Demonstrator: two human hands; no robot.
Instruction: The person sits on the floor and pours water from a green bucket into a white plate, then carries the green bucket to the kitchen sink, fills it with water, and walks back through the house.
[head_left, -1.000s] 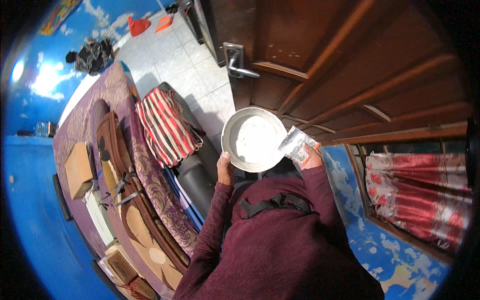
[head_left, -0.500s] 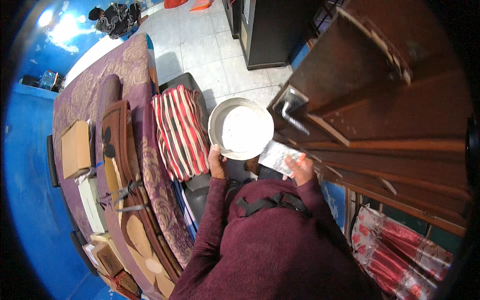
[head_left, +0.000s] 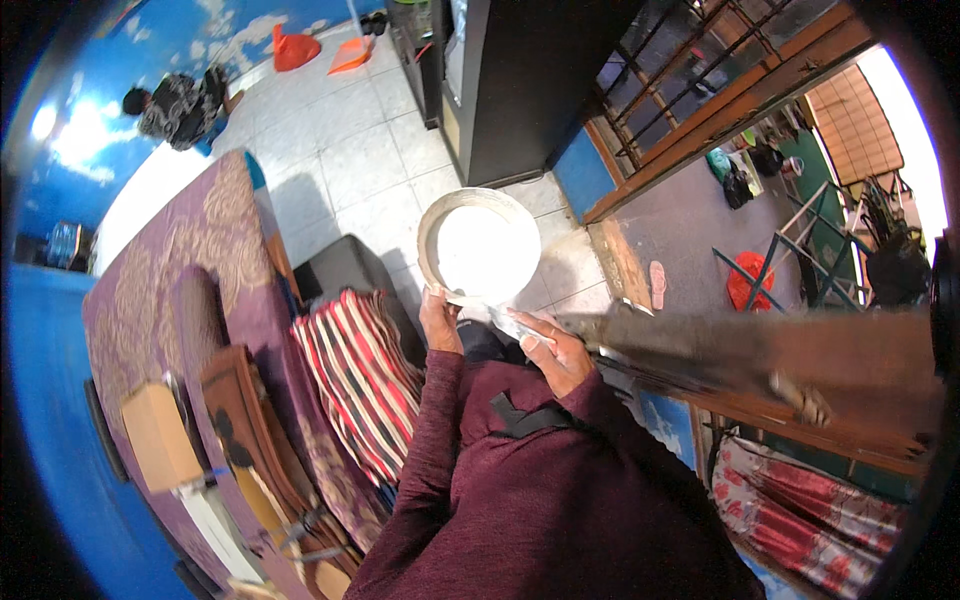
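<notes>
Round metal pan (head_left: 478,247) with a pale, whitish inside sits out in front of the person's chest, carried above the tiled floor (head_left: 340,170) rather than resting on anything. It looks level, and I'd judge that is why it is gripped at the near rim and kept close to the body: whatever pale stuff is in it would stay put that way.

Starting from the left, the left hand (head_left: 438,320) comes up from a maroon sleeve (head_left: 430,450), forearm raised and wrist bent slightly back. Its fingers (head_left: 433,297) are curled shut over the pan's near-left edge, thumb on top of the rim, the rest hidden beneath. Just left of those fingers lies a red, white and black striped cloth (head_left: 360,380) over a dark seat, and beyond that a purple patterned cover (head_left: 190,280) on a long piece of furniture.

Moving right, the right hand (head_left: 556,350) sits just below the pan's near edge, palm turned down and inward. Its fingers (head_left: 535,335) are closed around a small clear plastic packet (head_left: 510,322), which pokes out toward the pan rim and seems to touch it; whether this hand also bears the pan I cannot tell.

Right of those fingers a brown wooden door edge (head_left: 750,360) runs across, blurred, with an open doorway beyond.
</notes>
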